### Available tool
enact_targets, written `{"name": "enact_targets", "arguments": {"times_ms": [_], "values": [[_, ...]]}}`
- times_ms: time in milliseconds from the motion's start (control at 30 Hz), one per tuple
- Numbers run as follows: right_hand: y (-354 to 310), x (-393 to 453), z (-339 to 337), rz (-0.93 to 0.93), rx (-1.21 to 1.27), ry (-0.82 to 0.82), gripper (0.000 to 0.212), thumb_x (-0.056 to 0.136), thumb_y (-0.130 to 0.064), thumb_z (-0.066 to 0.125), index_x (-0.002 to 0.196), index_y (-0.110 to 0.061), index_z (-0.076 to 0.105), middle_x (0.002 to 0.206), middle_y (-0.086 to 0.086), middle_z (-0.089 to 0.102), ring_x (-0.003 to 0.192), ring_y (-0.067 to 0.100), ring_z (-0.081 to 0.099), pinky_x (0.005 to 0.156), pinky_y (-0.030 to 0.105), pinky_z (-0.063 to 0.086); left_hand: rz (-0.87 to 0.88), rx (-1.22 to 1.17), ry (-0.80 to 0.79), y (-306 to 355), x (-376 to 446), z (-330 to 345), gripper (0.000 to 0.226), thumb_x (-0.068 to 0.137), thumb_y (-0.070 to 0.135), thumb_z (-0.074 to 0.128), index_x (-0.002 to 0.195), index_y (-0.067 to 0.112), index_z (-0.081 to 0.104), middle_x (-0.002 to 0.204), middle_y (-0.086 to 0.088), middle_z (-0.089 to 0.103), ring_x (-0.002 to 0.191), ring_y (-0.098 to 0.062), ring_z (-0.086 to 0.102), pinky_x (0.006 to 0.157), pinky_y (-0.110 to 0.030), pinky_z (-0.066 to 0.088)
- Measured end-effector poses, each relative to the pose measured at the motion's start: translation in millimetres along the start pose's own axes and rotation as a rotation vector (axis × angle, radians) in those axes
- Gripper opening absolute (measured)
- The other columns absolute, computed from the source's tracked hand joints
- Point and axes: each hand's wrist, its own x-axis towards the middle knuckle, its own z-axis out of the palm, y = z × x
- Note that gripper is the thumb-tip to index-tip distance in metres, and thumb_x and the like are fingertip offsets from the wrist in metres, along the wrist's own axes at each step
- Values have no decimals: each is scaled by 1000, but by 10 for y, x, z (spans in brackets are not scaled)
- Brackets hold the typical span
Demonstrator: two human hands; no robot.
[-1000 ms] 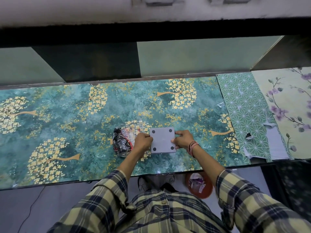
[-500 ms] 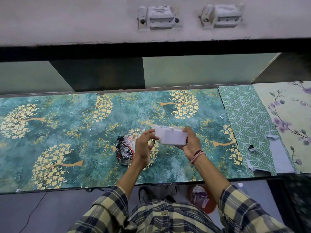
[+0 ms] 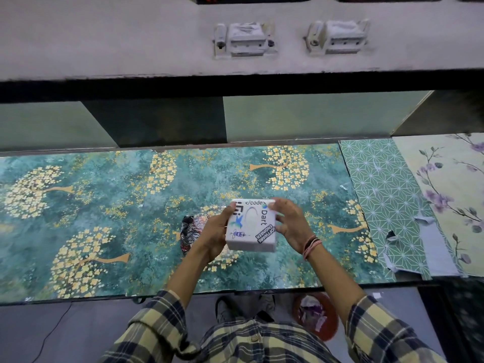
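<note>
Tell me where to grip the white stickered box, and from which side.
Probably by its left and right walls, one hand from each side, as the left hand and right hand hold the white box: it is a flat square block, sticker face up, so those walls lie parallel.

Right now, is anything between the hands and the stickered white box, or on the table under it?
Nothing between them: the left hand and right hand grip the white box directly, above the table. A crumpled wrapper lies just left of it, partly behind the left hand; the spot directly beneath is hidden.
</note>
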Motion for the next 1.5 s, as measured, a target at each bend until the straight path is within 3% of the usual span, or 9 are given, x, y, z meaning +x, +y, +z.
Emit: {"name": "enact_targets", "arguments": {"times_ms": [133,367,467,600,733,900,1067,1233,1500], "values": [[204,-57,-47,168,-21,-79,41,88,-24,78,117,-5,57,111,18,73,93,34,72,82,52,63,91,-63,139,-141,5,18,43,98,42,64,118,4,72,114,-18,77,97,-34,75,79,-46,63],[327,25,-191,161,-19,46,22,86,-12,76,103,-4,66,97,20,77,75,28,73,69,38,63,-15,-25,10,-295,-64,-70,32,95,8,67,125,3,57,107,-13,75,97,-28,69,85,-45,60],[386,96,-291,179,-100,66,20,86,-10,72,104,-2,68,88,17,74,69,25,68,65,35,59,-55,68,9,-314,-22,-134,29,97,15,65,124,4,68,108,-10,77,100,-24,68,87,-42,53],[506,199,-331,201,-157,67,28,88,-8,68,112,6,70,97,23,77,80,30,72,71,38,60,-76,142,71,-371,63,-148,19,101,12,62,113,2,73,96,-5,82,89,-20,73,72,-26,57],[630,296,-330,199,-186,95,26,94,-8,65,118,1,72,104,22,78,81,29,77,66,35,62,-94,233,104,-491,186,-132,21,102,12,61,113,-1,74,87,0,82,84,-18,68,77,-30,54],[723,415,-320,178,-243,125,28,98,-10,62,123,0,71,109,23,77,97,36,75,92,51,60,-96,318,155,-589,257,-105,31,104,15,59,124,-6,69,95,-5,78,64,-6,60,52,-17,45],[774,470,-308,173,-333,139,25,99,-12,61,119,-4,74,103,18,78,103,38,74,96,56,57,-31,360,157,-634,317,-70,33,106,11,54,128,-10,66,124,-33,63,41,7,51,43,-10,41],[845,437,-307,164,-368,124,22,100,-15,61,91,-25,77,100,13,80,102,38,75,95,56,58,-25,389,151,-662,369,-98,34,107,12,53,130,-9,65,108,-21,74,45,7,54,45,-10,42],[853,417,-299,135,-366,119,20,101,-12,57,108,-16,75,103,15,78,101,37,75,94,53,59,-16,395,151,-719,399,-103,34,107,13,53,135,-3,64,124,-22,74,55,5,60,50,-7,46]]}}
